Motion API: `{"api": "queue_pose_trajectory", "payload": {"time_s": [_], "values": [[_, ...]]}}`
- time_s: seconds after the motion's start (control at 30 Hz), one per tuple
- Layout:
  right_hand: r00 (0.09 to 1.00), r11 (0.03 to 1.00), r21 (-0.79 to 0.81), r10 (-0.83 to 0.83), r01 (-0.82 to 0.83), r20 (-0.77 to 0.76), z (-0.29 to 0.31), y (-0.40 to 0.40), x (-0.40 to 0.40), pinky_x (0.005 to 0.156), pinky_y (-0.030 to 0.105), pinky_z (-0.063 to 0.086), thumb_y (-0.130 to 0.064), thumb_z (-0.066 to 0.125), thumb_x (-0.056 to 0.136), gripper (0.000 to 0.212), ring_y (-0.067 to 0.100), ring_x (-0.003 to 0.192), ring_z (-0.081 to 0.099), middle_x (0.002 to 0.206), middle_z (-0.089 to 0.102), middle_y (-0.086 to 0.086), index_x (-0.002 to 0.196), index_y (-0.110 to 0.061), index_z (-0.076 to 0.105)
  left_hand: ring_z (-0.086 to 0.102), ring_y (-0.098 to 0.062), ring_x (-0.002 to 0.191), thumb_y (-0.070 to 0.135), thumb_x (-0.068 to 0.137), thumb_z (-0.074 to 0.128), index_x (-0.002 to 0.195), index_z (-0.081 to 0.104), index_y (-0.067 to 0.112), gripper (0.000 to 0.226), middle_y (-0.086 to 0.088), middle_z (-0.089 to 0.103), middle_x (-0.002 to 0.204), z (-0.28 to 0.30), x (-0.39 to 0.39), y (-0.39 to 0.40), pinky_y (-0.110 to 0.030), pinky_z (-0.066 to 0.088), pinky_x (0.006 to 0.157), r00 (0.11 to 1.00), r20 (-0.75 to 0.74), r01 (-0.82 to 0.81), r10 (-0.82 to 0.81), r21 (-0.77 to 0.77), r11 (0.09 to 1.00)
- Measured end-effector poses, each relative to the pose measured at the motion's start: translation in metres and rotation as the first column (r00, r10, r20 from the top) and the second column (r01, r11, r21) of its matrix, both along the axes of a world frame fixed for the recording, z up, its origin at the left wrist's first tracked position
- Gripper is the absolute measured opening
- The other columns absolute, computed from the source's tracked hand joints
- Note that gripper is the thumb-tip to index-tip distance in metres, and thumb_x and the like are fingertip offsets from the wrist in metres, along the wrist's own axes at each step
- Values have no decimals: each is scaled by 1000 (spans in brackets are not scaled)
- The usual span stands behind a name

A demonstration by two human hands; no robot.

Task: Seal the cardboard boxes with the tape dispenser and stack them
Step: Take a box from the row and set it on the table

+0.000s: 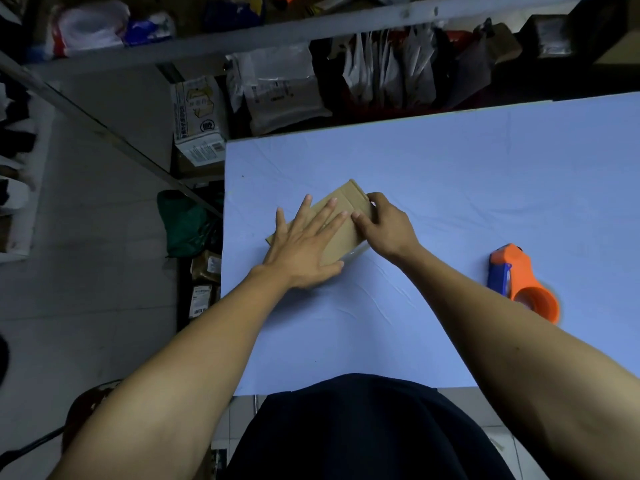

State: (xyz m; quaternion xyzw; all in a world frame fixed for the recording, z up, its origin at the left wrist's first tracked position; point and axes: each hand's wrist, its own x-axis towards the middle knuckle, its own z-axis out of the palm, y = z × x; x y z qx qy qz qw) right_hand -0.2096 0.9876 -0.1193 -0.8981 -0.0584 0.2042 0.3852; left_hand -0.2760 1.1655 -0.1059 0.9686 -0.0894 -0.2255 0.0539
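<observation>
This was a parcel-packing storeroom. Metal shelving (207, 43) at 12 o'clock held bagged goods, and bagged parcels (277, 95) and cartons (199, 119) sat behind the blue counter (450, 174).

Box (341, 216), centre: plain brown cardboard, matt. Desk (450, 174): pale blue cloth cover, matt, faintly creased. Tape dispenser (523, 278), right: orange and blue plastic, smooth, slight sheen. Bags (388, 64), top: glossy plastic film. Floor (104, 271), left: grey, smooth tile.
</observation>
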Motion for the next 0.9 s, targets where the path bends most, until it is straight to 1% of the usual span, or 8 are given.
{"api": "queue_pose_trajectory", "payload": {"time_s": [0.1, 0.2, 0.3, 0.47, 0.57, 0.63, 0.77, 0.9], "values": [[998, 998, -15, -59, 59, -4, -2, -1, -4, 77, 35, 42, -37, 56, 98, 39, 31, 103, 59, 112, 66, 9, 128, -12, 51, -30, -26, 148, 52, 90, 48, 157, -10, 38, 89, 13, -28, 162, -1, -2, -7, -69, -11, 111, 1000, 16, -9, 9, -1, 1000], [996, 995, -42, -89, 89, 8, -3, -3, -11, 73, 33, 37, -39, 55, 98, 37, 30, 99, 59, 106, 66, 8, 124, -13, 52, -30, -30, 148, 53, 94, 46, 158, -9, 33, 87, 9, -29, 162, -6, -6, -14, -70, -10, 112, 999, 36, 1, -2, 24, 1000], [996, 995, -54, -81, 83, 25, -3, -7, -17, 74, 32, 36, -44, 52, 100, 40, 30, 101, 59, 111, 66, 7, 126, -13, 51, -28, -31, 148, 61, 97, 40, 157, -11, 33, 85, 7, -29, 162, -9, -6, -13, -67, -6, 114, 999, 45, 19, -21, 40, 999], [999, 999, -34, -28, 27, -21, 2, -17, -16, 77, 33, 39, -44, 49, 101, 46, 30, 105, 59, 116, 64, 9, 134, -12, 47, -18, -33, 151, 61, 98, 36, 158, -9, 31, 81, 5, -26, 164, -7, -6, -19, -62, 9, 112, 996, 55, 60, -63, 60, 996], [999, 997, -74, 26, -23, 38, 8, -31, -18, 90, 33, 39, -39, 48, 102, 57, 30, 124, 52, 138, 54, 14, 150, -13, 33, -18, -33, 151, 61, 98, 36, 158, -9, 29, 81, 6, -26, 164, -4, -4, -33, -62, 11, 112, 990, 48, 134, -136, 53, 990], [997, 994, -101, 50, -44, 57, 13, -43, -21, 94, 33, 38, -34, 48, 101, 63, 29, 128, 49, 145, 48, 14, 156, -16, 24, -19, -33, 151, 61, 98, 35, 158, -10, 30, 81, 6, -26, 163, -3, -4, -43, -63, 9, 114, 982, 48, 178, -181, 52, 983], [999, 993, -117, 24, -20, 31, 15, -72, -27, 93, 38, 43, -36, 51, 98, 66, 29, 118, 54, 137, 54, 13, 156, -23, 24, -20, -34, 151, 62, 98, 34, 158, -12, 30, 82, 6, -26, 163, -4, -6, -63, -65, 8, 114, 969, 61, 237, -241, 63, 969], [999, 991, -128, -41, 45, 33, 15, -102, -35, 92, 39, 44, -33, 51, 97, 65, 33, 117, 55, 135, 56, 15, 155, -21, 26, -17, -33, 151, 63, 97, 35, 158, -9, 31, 82, 7, -23, 164, -5, -5, -92, -64, 9, 113, 950, 73, 300, -303, 45, 953]]}}
